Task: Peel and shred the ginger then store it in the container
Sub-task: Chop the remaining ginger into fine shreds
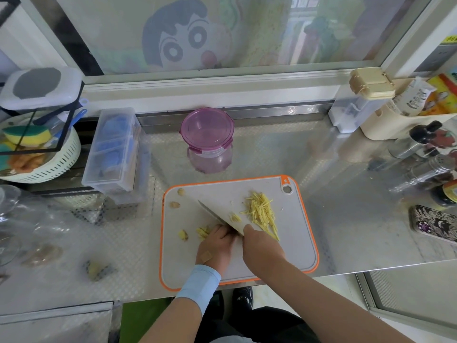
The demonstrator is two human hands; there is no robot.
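A grey cutting board with an orange rim lies near the counter's front edge. My right hand grips the handle of a wide knife, its blade slanting up-left over the board. My left hand presses curled fingers on thin ginger slices beside the blade. A heap of shredded ginger lies right of the blade. Small ginger bits and peel pieces sit on the board's left side. A glass container with a purple lid stands shut behind the board.
A clear plastic box stands left of the board, a white colander with sponges beyond it. More ginger pieces lie on the counter at left. Bottles and shakers crowd the right, with a phone near the edge.
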